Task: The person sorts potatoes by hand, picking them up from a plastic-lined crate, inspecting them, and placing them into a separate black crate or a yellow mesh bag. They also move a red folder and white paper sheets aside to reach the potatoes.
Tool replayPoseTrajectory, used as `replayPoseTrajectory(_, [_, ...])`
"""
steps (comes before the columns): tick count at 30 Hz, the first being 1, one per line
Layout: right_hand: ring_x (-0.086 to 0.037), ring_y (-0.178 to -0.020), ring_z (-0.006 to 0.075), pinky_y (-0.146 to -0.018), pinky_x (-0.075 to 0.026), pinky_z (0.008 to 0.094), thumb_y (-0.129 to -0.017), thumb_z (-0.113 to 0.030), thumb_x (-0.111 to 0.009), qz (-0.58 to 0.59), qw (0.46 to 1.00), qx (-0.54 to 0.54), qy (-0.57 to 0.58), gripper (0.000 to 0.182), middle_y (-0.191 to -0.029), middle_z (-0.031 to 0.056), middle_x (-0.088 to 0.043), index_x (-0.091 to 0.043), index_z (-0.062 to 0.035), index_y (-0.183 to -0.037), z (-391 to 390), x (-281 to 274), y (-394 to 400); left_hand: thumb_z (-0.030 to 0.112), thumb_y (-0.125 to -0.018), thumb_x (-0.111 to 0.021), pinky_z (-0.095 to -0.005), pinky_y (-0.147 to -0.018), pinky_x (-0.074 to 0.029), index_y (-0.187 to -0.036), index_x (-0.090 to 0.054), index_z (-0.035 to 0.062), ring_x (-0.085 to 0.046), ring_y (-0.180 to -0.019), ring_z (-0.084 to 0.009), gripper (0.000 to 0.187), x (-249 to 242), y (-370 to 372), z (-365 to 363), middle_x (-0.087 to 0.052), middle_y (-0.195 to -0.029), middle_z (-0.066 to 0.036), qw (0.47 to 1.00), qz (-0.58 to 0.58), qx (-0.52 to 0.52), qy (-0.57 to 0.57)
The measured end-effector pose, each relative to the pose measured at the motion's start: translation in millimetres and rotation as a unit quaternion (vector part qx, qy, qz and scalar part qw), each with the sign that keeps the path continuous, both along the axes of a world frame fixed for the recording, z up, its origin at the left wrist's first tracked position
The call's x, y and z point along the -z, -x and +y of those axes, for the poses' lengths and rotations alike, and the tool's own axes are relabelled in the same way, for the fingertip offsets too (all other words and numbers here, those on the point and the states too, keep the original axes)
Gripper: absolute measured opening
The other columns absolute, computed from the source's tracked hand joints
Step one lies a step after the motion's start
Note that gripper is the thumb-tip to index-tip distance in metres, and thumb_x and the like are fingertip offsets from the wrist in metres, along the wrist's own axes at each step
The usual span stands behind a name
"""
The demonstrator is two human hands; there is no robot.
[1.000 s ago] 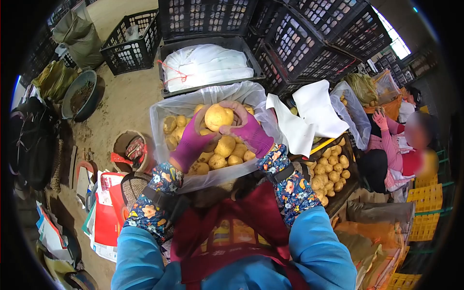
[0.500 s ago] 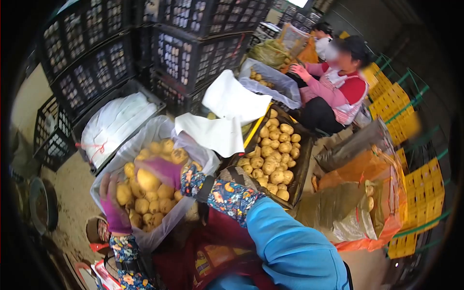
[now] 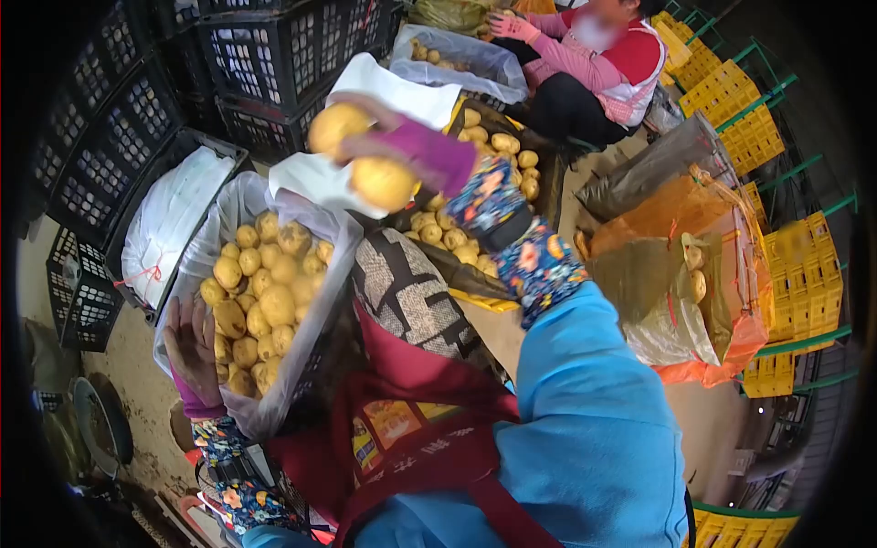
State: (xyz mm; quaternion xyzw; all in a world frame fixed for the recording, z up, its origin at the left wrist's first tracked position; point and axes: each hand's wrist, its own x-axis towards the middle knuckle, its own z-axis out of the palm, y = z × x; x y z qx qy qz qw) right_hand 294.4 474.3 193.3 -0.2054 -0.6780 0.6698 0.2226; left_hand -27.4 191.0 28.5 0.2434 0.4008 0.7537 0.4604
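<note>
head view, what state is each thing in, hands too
right hand, raised, closed around two potatoes, blurred
left hand, open, beside the liner
liner, open at the top, potatoes inside
white bundle, wrapped, with red string at its near end
black crates, stacked
yellow crates, stacked

The single view looks from the wearer's head, forward and steeply down, through a wide, round-edged lens. Nearest are the bright blue cloth right sleeve [image 3: 594, 393] and dark red fabric apron [image 3: 448, 457]. A container lined with translucent plastic [image 3: 317, 320], full of round yellow potatoes [image 3: 276, 304], lies left of centre; stacked black plastic crates [image 3: 110, 146] and yellow plastic crates [image 3: 808, 265] stand farther out.
</note>
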Motion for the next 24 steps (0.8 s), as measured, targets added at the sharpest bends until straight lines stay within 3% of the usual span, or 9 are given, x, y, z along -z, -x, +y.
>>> replayPoseTrajectory(1, [-0.066, -0.092, 0.0229, -0.069, -0.057, 0.0337, -0.088, -0.023, -0.067, -0.039, 0.997, 0.06, -0.012, 0.069, -0.116, 0.0167, -0.058, -0.031, -0.0078, -0.145, 26.0, 11.5, -36.8, 0.046, -0.101, -0.042, -0.0367, -0.112, -0.034, -0.15, -0.026, 0.0052, -0.037, -0.137, -0.0276, 0.066, -1.9, 0.7, -0.7, -0.035, -0.15, -0.015, 1.0, 0.001, -0.003, 0.009])
replayPoseTrajectory(3, [-0.063, -0.101, 0.0197, -0.087, -0.051, 0.0297, -0.088, -0.029, -0.068, -0.068, 0.977, 0.173, -0.109, 0.067, -0.113, 0.0135, -0.062, -0.038, -0.0036, -0.142, 67.7, 63.4, -118.3, 0.046, -0.101, -0.043, -0.0365, -0.112, -0.034, -0.15, -0.027, 0.0053, -0.038, -0.136, -0.0272, 0.066, 1.2, 0.3, 2.0, -0.036, -0.149, -0.015, 1.0, -0.003, -0.006, 0.024])
replayPoseTrajectory(6, [-0.057, -0.113, 0.0219, -0.098, -0.046, 0.0326, -0.087, -0.032, -0.068, -0.252, 0.907, 0.269, -0.201, 0.065, -0.12, 0.0116, -0.06, -0.042, -0.0056, -0.141, 81.3, 150.6, -225.2, 0.046, -0.101, -0.044, -0.0362, -0.112, -0.035, -0.15, -0.028, 0.006, -0.039, -0.135, -0.0266, 0.066, 6.8, -4.2, -0.1, -0.038, -0.147, -0.015, 0.998, -0.003, -0.009, 0.054])
replayPoseTrajectory(10, [-0.049, -0.125, 0.0288, -0.102, -0.043, 0.0353, -0.086, -0.035, -0.069, -0.355, 0.89, 0.277, -0.071, 0.064, -0.137, 0.0168, -0.05, -0.046, -0.0079, -0.138, 38.3, 235.9, -270.9, 0.047, -0.1, -0.043, -0.0375, -0.112, -0.033, -0.15, -0.029, 0.0071, -0.039, -0.136, -0.0264, 0.065, 16.5, -5.0, 3.4, -0.04, -0.147, -0.014, 0.996, 0.005, 0.004, 0.089])
replayPoseTrajectory(11, [-0.049, -0.127, 0.0293, -0.102, -0.043, 0.0355, -0.085, -0.036, -0.069, -0.387, 0.87, 0.293, -0.086, 0.062, -0.137, 0.0166, -0.05, -0.048, -0.0084, -0.136, 34.9, 261.9, -275.3, 0.048, -0.1, -0.043, -0.0379, -0.112, -0.033, -0.15, -0.03, 0.0072, -0.039, -0.136, -0.0264, 0.065, 17.1, -6.5, 4.7, -0.04, -0.147, -0.013, 0.996, 0.013, 0.006, 0.093])
replayPoseTrajectory(12, [-0.06, -0.113, 0.0287, -0.099, -0.046, 0.0365, -0.082, -0.037, -0.071, -0.355, 0.87, 0.282, -0.196, 0.064, -0.113, 0.0193, -0.065, -0.049, -0.007, -0.135, 38.2, 309.0, -292.9, 0.048, -0.1, -0.043, -0.0383, -0.113, -0.032, -0.149, -0.03, 0.0074, -0.039, -0.136, -0.0264, 0.065, 17.7, -7.2, 5.6, -0.04, -0.147, -0.013, 0.995, 0.02, 0.007, 0.098])
replayPoseTrajectory(13, [-0.06, -0.112, 0.0289, -0.098, -0.046, 0.0365, -0.082, -0.036, -0.071, -0.397, 0.859, 0.272, -0.176, 0.062, -0.112, 0.0192, -0.065, -0.05, -0.0073, -0.134, 34.5, 323.7, -296.5, 0.048, -0.1, -0.043, -0.0387, -0.113, -0.032, -0.149, -0.031, 0.0075, -0.039, -0.136, -0.0263, 0.065, 19.8, -6.4, 6.6, -0.04, -0.147, -0.013, 0.995, 0.02, 0.008, 0.102])
replayPoseTrajectory(20, [-0.064, -0.105, 0.0305, -0.094, -0.049, 0.0367, -0.083, -0.034, -0.069, -0.532, 0.811, 0.225, -0.095, 0.049, -0.106, 0.0179, -0.068, -0.06, -0.0092, -0.123, 48.5, 330.2, -341.6, 0.045, -0.102, -0.04, -0.0374, -0.113, -0.032, -0.15, -0.03, 0.0074, -0.039, -0.136, -0.0251, 0.061, 26.7, -0.2, 5.4, -0.041, -0.146, -0.013, 0.995, 0.002, 0.008, 0.1])
replayPoseTrajectory(24, [-0.065, -0.102, 0.0314, -0.091, -0.05, 0.0368, -0.083, -0.033, -0.069, -0.468, 0.806, 0.359, -0.057, 0.041, -0.102, 0.0172, -0.069, -0.066, -0.0102, -0.117, 69.8, 326.6, -371.5, 0.043, -0.103, -0.038, -0.0362, -0.112, -0.034, -0.15, -0.029, 0.007, -0.04, -0.135, -0.0243, 0.06, 19.5, -3.7, 6.6, -0.041, -0.146, -0.014, 0.994, 0.003, 0.01, 0.107])
